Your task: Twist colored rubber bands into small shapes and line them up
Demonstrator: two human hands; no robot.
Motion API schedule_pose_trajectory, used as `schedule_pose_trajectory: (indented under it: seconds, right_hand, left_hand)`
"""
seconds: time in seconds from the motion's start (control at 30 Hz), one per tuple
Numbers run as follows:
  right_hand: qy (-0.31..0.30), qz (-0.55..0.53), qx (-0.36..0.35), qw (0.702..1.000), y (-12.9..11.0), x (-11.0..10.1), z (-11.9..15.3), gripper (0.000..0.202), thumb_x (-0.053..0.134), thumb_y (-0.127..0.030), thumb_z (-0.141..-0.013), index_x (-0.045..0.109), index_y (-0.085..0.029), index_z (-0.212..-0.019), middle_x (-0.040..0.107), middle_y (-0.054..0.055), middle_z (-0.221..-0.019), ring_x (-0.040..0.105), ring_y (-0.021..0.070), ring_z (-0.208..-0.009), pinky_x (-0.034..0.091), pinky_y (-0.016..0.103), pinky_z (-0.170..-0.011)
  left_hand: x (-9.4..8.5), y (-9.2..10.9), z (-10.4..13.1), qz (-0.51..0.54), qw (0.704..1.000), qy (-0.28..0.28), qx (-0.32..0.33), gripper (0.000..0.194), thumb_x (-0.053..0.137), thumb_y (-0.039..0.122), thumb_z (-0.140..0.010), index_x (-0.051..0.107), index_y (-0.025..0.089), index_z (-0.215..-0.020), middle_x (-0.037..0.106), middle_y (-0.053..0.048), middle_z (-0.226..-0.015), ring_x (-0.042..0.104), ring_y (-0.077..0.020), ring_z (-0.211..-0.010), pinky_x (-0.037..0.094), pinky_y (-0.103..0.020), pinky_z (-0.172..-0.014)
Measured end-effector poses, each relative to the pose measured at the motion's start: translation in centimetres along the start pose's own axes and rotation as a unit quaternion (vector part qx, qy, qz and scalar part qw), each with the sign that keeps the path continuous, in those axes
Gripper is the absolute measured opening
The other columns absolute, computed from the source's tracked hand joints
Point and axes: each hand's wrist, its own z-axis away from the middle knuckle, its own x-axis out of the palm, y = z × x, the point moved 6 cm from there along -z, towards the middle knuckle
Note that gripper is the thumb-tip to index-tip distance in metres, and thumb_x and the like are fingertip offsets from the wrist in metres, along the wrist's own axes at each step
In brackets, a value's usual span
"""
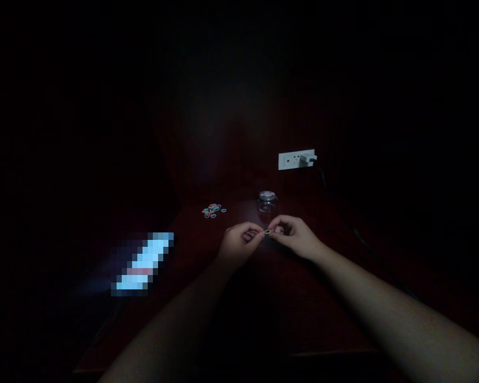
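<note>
A small yellow band [267, 232] is pinched between my two hands above the dark red table [239, 308]. My left hand [241, 240] grips its left end with thumb and forefinger. At its right end, the fingertips of my right hand [293, 234] close on it. Just behind my hands stands a small clear jar [267, 202] with a lid on top. Several coloured bands [212, 210] lie in a loose pile to the left of the jar.
A lit, pixelated screen [146, 263] lies at the left. On the wall at the back right is a white socket panel [291, 160] with a plug [308, 159] in it; a dark cable runs down the right side. The surroundings are very dark.
</note>
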Motion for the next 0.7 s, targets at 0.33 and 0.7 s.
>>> schedule_pose_trajectory:
  seconds: [0.33,0.7]
  right_hand:
    - [0.021,0.040,-0.005,0.999,0.23,-0.42,-0.12,0.023,0.059,-0.034,-0.066,0.058,-0.013,-0.073,0.049,-0.002,-0.054,0.040,0.0070,-0.047,0.031,0.020,-0.044]
    - [0.025,0.055,-0.012,0.998,-0.60,-0.65,0.09,0.021,0.061,-0.034,-0.064,0.060,-0.014,-0.071,0.056,0.001,-0.058,0.048,0.0104,-0.054,0.036,0.022,-0.048]
  left_hand:
    - [0.22,0.14,0.14,0.000,1.000,-0.009,0.003,0.018,0.054,0.027,-0.070,0.059,0.015,-0.083,0.062,-0.003,-0.077,0.056,-0.0103,-0.067,0.045,-0.019,-0.058]
    - [0.06,0.45,0.09,-0.013,1.000,-0.005,-0.001,0.016,0.053,0.026,-0.071,0.060,0.015,-0.081,0.062,-0.003,-0.077,0.056,-0.0098,-0.067,0.045,-0.018,-0.058]
